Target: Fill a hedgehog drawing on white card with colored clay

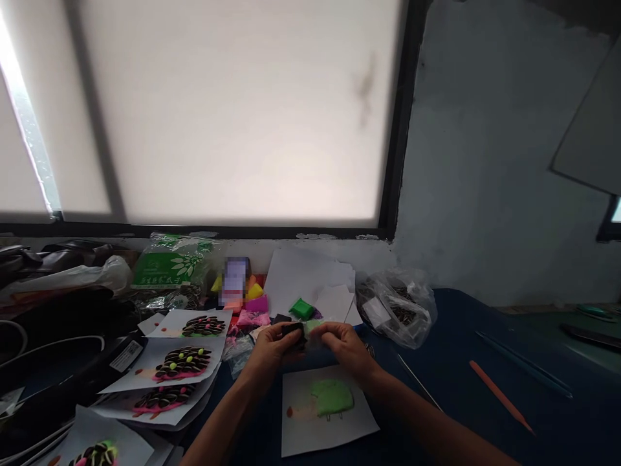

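Note:
My left hand (pixel 272 346) grips a soft black clay packet (pixel 297 331) above the table. My right hand (pixel 343 344) pinches a translucent pale-green wrapper (pixel 314 329) close beside it. Whether the wrapper and the black packet are joined, I cannot tell. Below both hands lies a white card (pixel 298 440) bearing a flattened light-green clay shape (pixel 334 396), with short drawn legs and a small brown spot at its left. A bright green clay packet (pixel 301 309) rests just beyond my fingers.
At left are stacked cards (pixel 194 382) decorated with striped seeds and coloured clay. A seed bag (pixel 167 268) and a phone (pixel 235 279) stand behind. Right are a clear bag of seeds (pixel 402 307), an orange tool (pixel 502 396), a thin rod (pixel 418 380) and blue tweezers (pixel 526 364).

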Demonstrator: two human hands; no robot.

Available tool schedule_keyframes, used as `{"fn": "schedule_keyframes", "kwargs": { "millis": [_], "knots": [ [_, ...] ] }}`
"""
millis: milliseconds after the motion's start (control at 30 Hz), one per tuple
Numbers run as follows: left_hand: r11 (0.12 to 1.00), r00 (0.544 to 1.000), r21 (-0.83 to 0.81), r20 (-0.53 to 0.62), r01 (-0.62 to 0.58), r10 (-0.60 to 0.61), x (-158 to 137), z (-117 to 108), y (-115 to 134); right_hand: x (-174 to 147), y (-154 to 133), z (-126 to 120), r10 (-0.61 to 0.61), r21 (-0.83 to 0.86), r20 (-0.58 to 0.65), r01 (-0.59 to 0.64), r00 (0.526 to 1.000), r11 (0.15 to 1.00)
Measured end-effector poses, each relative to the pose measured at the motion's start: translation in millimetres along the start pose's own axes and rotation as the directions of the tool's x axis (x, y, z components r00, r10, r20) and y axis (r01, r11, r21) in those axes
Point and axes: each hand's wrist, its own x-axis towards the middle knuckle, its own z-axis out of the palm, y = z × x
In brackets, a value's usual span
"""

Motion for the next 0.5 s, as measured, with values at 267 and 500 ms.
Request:
{"fn": "schedule_keyframes", "kwargs": {
  "millis": [267,500],
  "knots": [
    [1.000,0.998,-0.020,0.058,0.012,-0.011,0.0,1.0,-1.1,4.0,9.2,-2.6,-0.027,0.049,0.011,0.026,1.000,0.998],
    [0.999,1.000,0.034,-0.009,-0.029,0.030,-2.0,3.2,-2.7,3.2,8.2,-1.4,-0.025,0.074,0.044,0.022,0.999,0.997]
  ]
}}
